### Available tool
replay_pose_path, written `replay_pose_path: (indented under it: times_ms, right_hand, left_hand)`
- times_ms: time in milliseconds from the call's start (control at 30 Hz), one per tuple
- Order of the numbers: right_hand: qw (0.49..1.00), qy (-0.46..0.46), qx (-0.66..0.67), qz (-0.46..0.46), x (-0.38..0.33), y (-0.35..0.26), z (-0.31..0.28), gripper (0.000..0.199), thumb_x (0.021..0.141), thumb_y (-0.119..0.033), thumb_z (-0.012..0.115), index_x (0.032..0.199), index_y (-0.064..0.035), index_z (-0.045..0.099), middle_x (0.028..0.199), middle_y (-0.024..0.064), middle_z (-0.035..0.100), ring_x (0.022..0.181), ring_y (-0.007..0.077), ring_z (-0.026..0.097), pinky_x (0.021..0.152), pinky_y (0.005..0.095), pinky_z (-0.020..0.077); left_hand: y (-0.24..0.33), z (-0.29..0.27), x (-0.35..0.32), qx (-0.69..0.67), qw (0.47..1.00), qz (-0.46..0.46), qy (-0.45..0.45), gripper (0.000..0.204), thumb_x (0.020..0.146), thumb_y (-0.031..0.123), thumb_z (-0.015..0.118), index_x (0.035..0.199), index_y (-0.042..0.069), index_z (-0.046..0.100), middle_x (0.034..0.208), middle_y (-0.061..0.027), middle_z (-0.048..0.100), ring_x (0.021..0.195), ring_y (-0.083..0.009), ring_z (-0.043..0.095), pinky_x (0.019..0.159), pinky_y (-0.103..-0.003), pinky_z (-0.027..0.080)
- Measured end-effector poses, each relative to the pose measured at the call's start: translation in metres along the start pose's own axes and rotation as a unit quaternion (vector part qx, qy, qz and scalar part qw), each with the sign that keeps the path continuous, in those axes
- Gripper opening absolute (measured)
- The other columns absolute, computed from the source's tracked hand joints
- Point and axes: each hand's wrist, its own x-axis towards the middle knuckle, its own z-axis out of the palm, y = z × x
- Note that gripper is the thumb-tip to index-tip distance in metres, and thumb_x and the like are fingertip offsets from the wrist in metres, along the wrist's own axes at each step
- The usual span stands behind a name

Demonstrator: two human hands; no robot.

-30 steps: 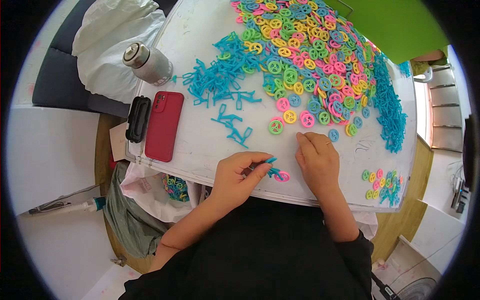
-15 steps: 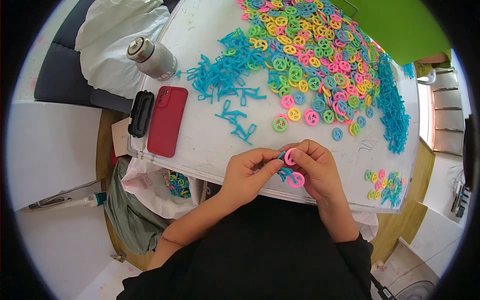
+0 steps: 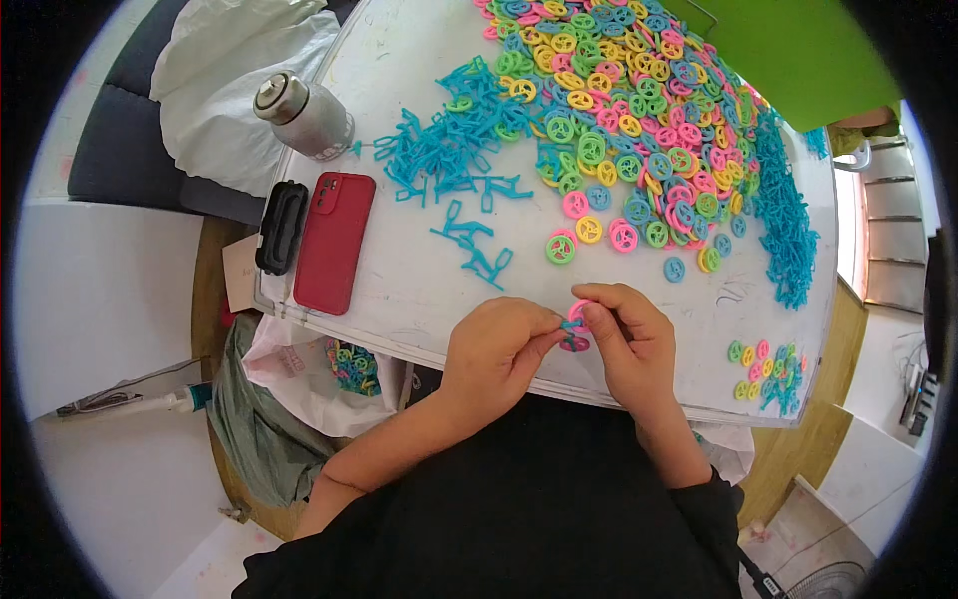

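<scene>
Close to the table's front edge, my left hand [image 3: 497, 354] pinches a small blue plastic frame piece [image 3: 572, 325] between thumb and fingertips. My right hand [image 3: 639, 344] grips a pink toy wheel [image 3: 577, 310] against that piece, its thumb over the wheel's side. A second pink wheel [image 3: 575, 344] shows just below, at the same piece; fingers partly cover the join. Beyond my hands lie a few loose blue frame pieces [image 3: 485, 262] and a big heap of pink, yellow, green and blue wheels [image 3: 639, 120].
More blue pieces are piled at left [image 3: 449, 140] and right [image 3: 783, 220]. A steel bottle [image 3: 309, 120], a red phone [image 3: 335, 243] and a black case [image 3: 282, 228] stand or lie at left. Small wheels [image 3: 755, 367] sit front right; a bag of parts [image 3: 299, 369] is below the table edge.
The blue piece and its wheels have turned, so the lower pink wheel now shows more edge-on. My right fingers have shifted around the upper wheel.
</scene>
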Motion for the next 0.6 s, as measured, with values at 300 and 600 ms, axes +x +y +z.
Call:
replay_pose_path:
  times_ms: [300,600]
  right_hand:
    - [0.991,-0.047,0.013,-0.125,-0.001,0.018,0.0,0.022,0.095,-0.002,0.062,0.116,0.0038,0.063,0.109,0.0064,0.06,0.092,0.0093,0.059,0.078,0.0221,0.0491]
    - [0.992,-0.063,0.102,-0.028,-0.013,0.01,-0.002,0.042,0.091,0.002,0.067,0.131,0.0032,0.055,0.105,0.0081,0.065,0.09,0.0116,0.064,0.077,0.0256,0.0543]
  left_hand:
    - [-0.003,0.002,-0.005,-0.113,0.99,-0.089,-0.009,0.011,0.086,0.002,0.071,0.096,0.001,0.068,0.086,-0.0099,0.069,0.077,-0.0229,0.067,0.069,-0.031,0.051]
    - [-0.013,0.003,-0.009,-0.177,0.982,-0.065,0.02,0.012,0.084,0.0,0.075,0.095,0.0,0.07,0.09,-0.0101,0.071,0.078,-0.0175,0.07,0.071,-0.028,0.055]
